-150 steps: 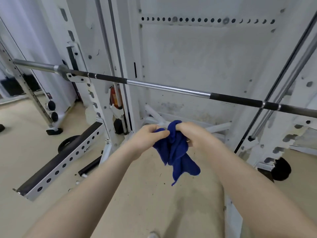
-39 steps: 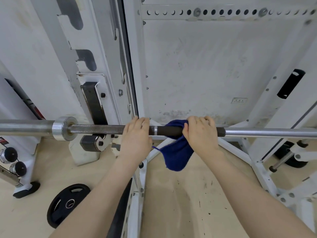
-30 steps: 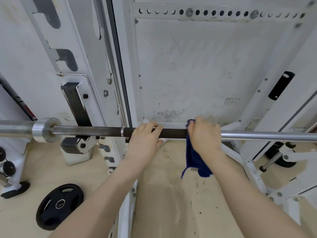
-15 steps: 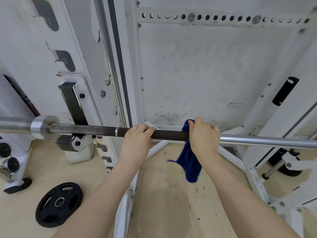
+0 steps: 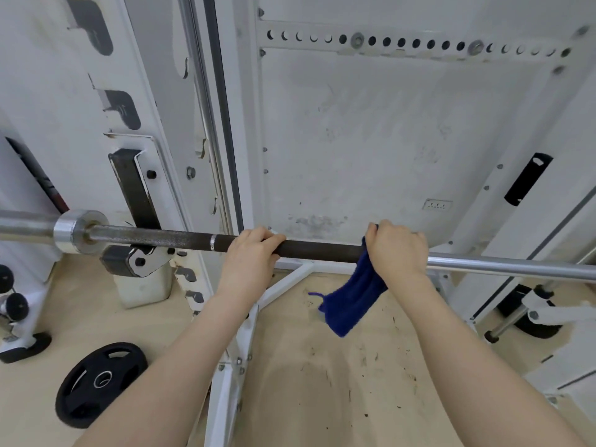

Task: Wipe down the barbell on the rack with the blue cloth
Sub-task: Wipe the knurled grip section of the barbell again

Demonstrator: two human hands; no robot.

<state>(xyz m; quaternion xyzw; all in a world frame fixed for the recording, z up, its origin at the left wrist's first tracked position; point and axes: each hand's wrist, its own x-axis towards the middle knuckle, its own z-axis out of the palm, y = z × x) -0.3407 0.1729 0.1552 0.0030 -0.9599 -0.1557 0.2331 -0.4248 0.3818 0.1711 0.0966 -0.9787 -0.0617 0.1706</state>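
While the barbell (image 5: 316,250) sits across the white rack (image 5: 225,140), resting in the black-lined hook (image 5: 135,259) on the left upright, both hands are on it from above; the left hand (image 5: 250,259) has its fingers curled over the dark knurled part of the shaft, bare, nothing else in it; the right hand (image 5: 398,253) is further along, right where the dark knurling meets the shiny chrome section, fingers wrapped over the bar with the blue cloth (image 5: 351,298) pinched between palm and bar. Most of the cloth hangs out below and to the left of that hand, kind of bunched and slanting down toward the floor, with a loose thread sticking out at the lower end; can't tell how far it goes round the bar under the hand. Between the two hands there's a bare stretch of dark knurling; left of the left hand there's a thin silver ring mark, then rougher grey knurling, then the chrome collar (image 5: 80,232) and the sleeve running off the left edge. On the beige floor (image 5: 322,382) there's a black weight plate (image 5: 100,382) lying flat at lower left, well apart from the bar; lots of dark scuff specks on the floor under the cloth; a row of holes runs across the rack's top crossbar (image 5: 416,43).
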